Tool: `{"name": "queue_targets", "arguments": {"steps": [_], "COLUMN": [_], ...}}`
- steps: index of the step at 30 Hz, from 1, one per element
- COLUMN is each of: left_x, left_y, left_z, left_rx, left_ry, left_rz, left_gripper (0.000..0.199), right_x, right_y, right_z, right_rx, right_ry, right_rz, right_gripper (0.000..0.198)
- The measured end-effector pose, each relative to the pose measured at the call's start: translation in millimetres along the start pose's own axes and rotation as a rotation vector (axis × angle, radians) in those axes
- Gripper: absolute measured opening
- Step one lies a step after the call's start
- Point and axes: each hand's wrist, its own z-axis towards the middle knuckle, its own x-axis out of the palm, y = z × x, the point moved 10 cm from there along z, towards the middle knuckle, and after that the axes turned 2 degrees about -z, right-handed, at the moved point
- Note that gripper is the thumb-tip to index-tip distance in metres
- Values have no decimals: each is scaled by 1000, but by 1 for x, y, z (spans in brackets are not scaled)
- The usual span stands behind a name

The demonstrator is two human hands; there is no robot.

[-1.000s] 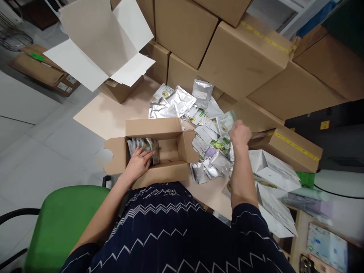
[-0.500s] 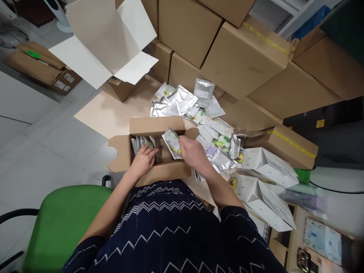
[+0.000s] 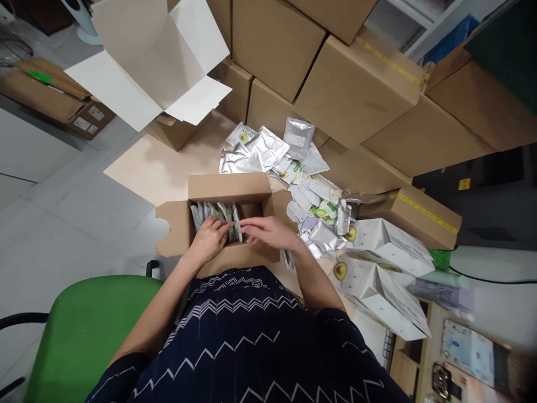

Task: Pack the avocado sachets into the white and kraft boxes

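A small brown cardboard box (image 3: 229, 187) stands open in front of me. Its left part holds a row of upright foil pouches (image 3: 205, 210) with avocado prints. My left hand (image 3: 210, 239) reaches over the front wall, fingers lying across the pouch tops, the index finger toward the rightmost ones. My right hand (image 3: 271, 231) is over the box's right part, its fingers stretched leftward against the last upright pouch (image 3: 238, 224). The thumb side is partly hidden below the fingers.
A heap of loose pouches (image 3: 321, 210) lies to the right and behind the box. White avocado-printed cartons (image 3: 392, 243) stand farther right. Stacked brown cartons (image 3: 277, 45) wall off the back. An open white-flapped box (image 3: 138, 56) is at back left, a green chair (image 3: 96, 330) at front left.
My right hand has moved left and down, bringing the avocado pouch from above the box into the row, where it now stands upright. The left hand stays over the row.
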Motion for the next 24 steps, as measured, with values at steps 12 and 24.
{"name": "queue_targets", "arguments": {"steps": [12,24], "left_x": [0,12], "left_y": [6,-38], "left_z": [-1,51], "left_rx": [-33,-5], "left_ry": [-44,189], "left_rz": [-17,69], "left_gripper": [37,41], "right_x": [-172,-237], "right_y": [-236,-126], "right_z": [79,32], "right_rx": [651,347], "right_ry": [-130,-643], "right_rz": [-944,-860], "right_gripper": [56,35]}}
